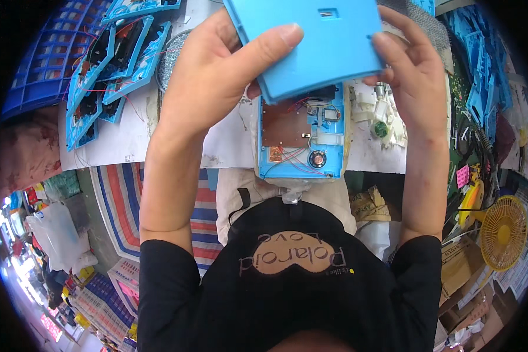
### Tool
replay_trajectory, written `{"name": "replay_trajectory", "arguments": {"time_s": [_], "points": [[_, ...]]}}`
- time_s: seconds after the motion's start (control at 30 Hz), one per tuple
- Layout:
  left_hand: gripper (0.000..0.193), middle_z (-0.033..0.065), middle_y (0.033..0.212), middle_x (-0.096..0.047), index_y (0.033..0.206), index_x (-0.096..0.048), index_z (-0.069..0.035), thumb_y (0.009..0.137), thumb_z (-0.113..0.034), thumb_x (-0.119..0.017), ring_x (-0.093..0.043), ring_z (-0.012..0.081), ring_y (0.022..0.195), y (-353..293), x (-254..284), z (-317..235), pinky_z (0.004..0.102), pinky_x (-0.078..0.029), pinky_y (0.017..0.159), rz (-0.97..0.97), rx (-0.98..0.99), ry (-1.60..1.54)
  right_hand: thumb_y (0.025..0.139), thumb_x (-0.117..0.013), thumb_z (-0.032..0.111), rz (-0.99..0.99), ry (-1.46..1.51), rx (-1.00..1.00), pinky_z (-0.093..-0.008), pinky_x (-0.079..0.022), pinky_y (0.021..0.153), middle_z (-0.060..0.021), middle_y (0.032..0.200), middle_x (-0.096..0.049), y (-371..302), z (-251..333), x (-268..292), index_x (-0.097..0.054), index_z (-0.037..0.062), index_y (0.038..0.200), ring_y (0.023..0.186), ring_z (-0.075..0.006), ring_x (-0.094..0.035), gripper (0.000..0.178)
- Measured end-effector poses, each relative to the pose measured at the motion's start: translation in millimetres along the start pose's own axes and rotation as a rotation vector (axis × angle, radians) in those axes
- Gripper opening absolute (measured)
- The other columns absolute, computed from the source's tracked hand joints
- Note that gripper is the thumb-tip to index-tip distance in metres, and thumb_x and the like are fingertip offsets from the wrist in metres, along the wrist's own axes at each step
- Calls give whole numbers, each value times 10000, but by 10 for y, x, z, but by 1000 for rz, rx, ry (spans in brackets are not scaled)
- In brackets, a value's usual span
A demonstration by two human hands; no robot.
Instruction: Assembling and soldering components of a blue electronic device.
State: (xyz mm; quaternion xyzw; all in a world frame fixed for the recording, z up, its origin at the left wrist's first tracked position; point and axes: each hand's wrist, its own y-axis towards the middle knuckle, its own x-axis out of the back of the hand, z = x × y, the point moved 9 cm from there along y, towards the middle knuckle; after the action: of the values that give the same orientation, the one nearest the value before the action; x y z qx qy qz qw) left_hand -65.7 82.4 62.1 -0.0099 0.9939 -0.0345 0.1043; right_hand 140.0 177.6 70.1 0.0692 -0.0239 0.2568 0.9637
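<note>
A flat light-blue plastic cover [320, 50] with a small rectangular slot is held up above the work surface, tilted. My left hand [217, 67] grips its left side, thumb across the face and fingers behind. On the cover's right edge, the fingers of my right hand [413, 64] are curled, with some hidden. Below and partly covered by it lies an opened blue plastic case [302, 170]. Inside are a brown circuit board [284, 126], a small round speaker [317, 158], and thin red wires.
Several blue casings with black parts and red wires [108, 64] are piled at the left, beside a dark-blue plastic basket [47, 64]. Small white plastic parts [393, 117] lie right of the case. More blue plastic pieces [481, 64] and a yellow fan [503, 233] stand farther right.
</note>
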Motion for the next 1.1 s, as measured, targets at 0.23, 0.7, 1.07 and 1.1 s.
{"name": "replay_trajectory", "arguments": {"time_s": [0.23, 0.7, 1.07, 1.1], "points": [[237, 66, 726, -612, 900, -678, -44, 878, -263, -764, -597, 231, 649, -349, -88, 514, 354, -477, 605, -132, -272, 962, 1066, -516, 197, -412, 290, -17, -374, -549, 996, -194, 1435, -555, -830, -165, 815, -424, -33, 1497, 1242, -252, -618, 498], [873, 117, 1144, -653, 1593, -202, 22, 906, -72, -733, -652, 128, 859, -649, -398, 557, 261, -519, 714, -26, -87, 96, 1017, -629, 156, -307, 353, -359, -330, -582, 728, -103, 974, -688, -1443, -589, -159, -315, -1, 1546, 784, -179, -657, 635], [891, 126, 682, -641, 1533, -320, 83, 876, -334, -756, -670, 295, 594, -726, -205, 689, 384, -522, 562, -88, -16, 960, 958, -673, 111, 22, -511, -202, -307, -401, 526, -38, 586, -502, -1444, -646, -343, -456, 44, 1473, 502, -166, -489, 563], [886, 113, 660, -623, 1532, -326, 79, 875, -327, -759, -659, 284, 578, -749, -191, 691, 380, -515, 555, -91, -7, 959, 956, -675, 113, 40, -506, -207, -314, -396, 521, -39, 587, -503, -1454, -658, -350, -472, 47, 1459, 501, -169, -488, 546]]}}
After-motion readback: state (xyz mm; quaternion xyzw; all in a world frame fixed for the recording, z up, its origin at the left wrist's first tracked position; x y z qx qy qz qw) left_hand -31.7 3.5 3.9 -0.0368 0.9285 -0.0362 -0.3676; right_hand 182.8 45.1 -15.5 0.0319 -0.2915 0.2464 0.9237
